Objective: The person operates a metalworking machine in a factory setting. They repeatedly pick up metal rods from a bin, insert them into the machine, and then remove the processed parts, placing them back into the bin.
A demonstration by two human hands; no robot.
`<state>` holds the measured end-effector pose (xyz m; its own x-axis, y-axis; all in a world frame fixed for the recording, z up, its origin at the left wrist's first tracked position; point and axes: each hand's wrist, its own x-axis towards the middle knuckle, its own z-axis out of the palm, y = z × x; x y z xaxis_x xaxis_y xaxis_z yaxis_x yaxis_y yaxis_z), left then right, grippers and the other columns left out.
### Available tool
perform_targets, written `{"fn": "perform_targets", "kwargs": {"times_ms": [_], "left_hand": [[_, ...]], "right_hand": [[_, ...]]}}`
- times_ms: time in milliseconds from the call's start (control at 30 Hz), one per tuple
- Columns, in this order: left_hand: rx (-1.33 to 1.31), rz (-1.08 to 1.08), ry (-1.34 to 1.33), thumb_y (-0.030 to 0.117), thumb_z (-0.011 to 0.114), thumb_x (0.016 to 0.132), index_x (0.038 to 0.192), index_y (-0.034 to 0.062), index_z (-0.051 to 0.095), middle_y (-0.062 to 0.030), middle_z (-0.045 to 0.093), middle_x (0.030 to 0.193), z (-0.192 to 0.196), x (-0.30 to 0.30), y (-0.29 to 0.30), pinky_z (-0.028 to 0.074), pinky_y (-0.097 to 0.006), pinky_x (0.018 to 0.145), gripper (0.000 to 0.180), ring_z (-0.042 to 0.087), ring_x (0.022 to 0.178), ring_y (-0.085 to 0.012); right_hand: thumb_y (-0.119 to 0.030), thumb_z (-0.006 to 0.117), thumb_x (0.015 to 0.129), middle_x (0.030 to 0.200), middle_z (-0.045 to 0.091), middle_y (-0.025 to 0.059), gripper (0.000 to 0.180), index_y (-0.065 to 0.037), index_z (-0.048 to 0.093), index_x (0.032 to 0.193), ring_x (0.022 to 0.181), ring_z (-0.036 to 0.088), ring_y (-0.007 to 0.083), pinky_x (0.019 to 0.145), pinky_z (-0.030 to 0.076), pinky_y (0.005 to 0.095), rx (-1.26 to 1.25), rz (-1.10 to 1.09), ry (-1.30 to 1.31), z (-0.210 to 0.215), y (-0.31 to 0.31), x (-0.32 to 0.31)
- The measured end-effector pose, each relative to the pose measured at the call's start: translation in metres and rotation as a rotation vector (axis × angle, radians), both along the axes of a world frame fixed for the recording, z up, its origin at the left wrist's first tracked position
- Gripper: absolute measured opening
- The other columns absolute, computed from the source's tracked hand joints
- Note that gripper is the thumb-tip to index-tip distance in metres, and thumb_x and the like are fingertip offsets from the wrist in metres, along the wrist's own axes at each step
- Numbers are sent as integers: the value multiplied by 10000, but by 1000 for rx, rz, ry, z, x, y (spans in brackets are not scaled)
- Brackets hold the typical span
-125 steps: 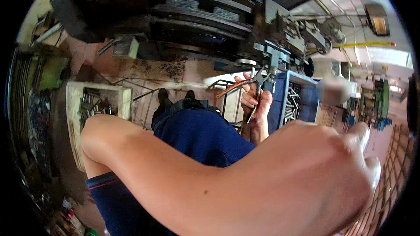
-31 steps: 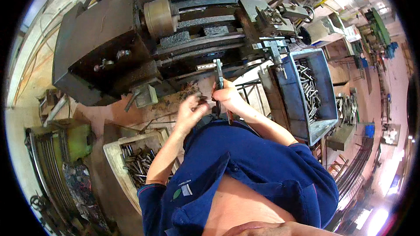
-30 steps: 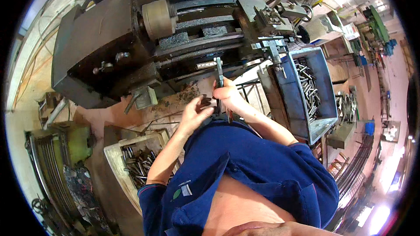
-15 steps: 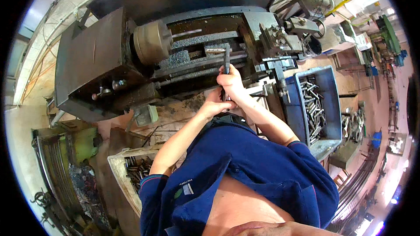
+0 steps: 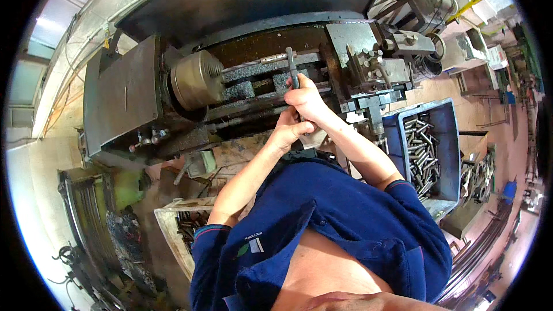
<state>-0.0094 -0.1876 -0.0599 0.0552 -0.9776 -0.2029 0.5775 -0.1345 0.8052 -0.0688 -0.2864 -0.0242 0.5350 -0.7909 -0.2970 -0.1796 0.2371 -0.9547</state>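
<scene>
My right hand (image 5: 306, 103) is wrapped around a long, dark-handled metal tool (image 5: 292, 64), whose exact kind I cannot make out. Just below it, my left hand (image 5: 291, 131) closes around the tool's lower end; the fingers partly hide the handle. At the upper end of the tool, a short shiny metal cylinder (image 5: 274, 58) lies crosswise. It is in line with a thin rod (image 5: 242, 65) that sticks out of the round lathe chuck (image 5: 196, 79), and appears to meet the rod's tip. The chuck looks blurred at its edge.
Metal chips (image 5: 245, 89) cover the lathe bed. The tool post (image 5: 374, 63) stands on the carriage at the right. A blue bin (image 5: 452, 155) of metal pins is beside my right arm; a pale crate (image 5: 168, 227) with dark parts is at lower left. The headstock (image 5: 124, 92) is at left.
Both hands have stayed on the tool. Its upper end has moved up and left relative to the lathe, bringing the metal cylinder in line with the rod. The view has shifted slightly.
</scene>
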Motion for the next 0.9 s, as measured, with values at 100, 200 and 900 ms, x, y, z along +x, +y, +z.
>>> {"fn": "perform_targets", "kwargs": {"times_ms": [100,200,900], "left_hand": [[28,7,-2,224,814,585,1255,-18,391,-78,536,1117,-2,9,5,450,-316,882,828,534,1032,-184],[59,-5,-8,221,814,587,1265,-18,376,-80,536,1112,-4,25,17,456,-317,878,842,537,1027,-186],[-1,-67,73,100,738,650,1134,-21,460,-38,566,965,-2,53,35,459,-275,804,572,561,907,-142]], "right_hand": [[-66,565,638,722,476,25,284,-10,487,905,645,446,128,552,377,277,-84,26,57,0,3,10],[-120,598,612,762,544,130,297,9,500,861,724,523,188,656,440,314,-27,31,144,1,13,27],[-125,602,617,741,553,116,271,13,506,829,720,540,194,647,449,322,-47,2,175,8,34,54]]}}
